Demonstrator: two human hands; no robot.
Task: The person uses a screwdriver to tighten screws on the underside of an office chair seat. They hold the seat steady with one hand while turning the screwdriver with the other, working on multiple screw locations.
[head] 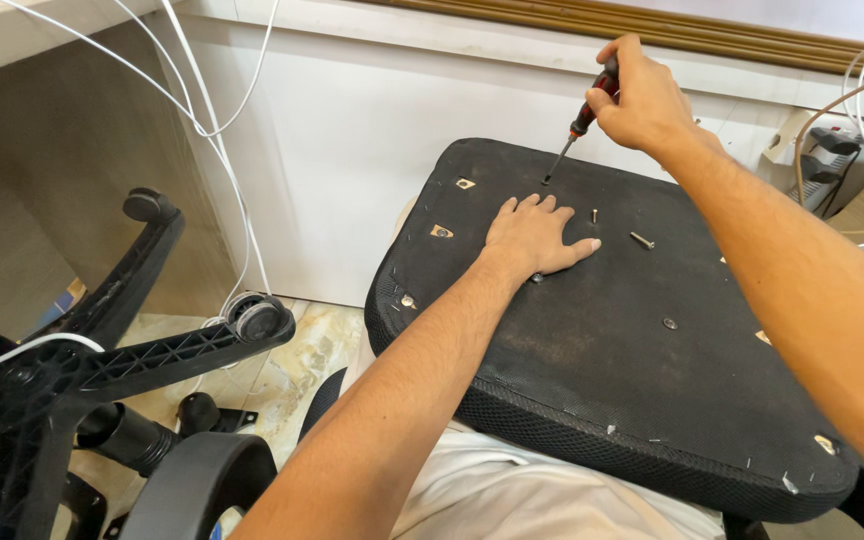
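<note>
On the black upturned seat cushion (602, 340), before a white wall (352, 150), the left hand (532, 238) lies flat while the right hand (642, 100) clamps a screwdriver (582, 120), loose screws (642, 240) beside.

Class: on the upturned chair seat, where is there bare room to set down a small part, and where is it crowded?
Free: the seat underside between the left hand and its near edge. Crowded: around the screwdriver, right hand and loose screws.

No packages, labels, signs or screens visible.
</note>
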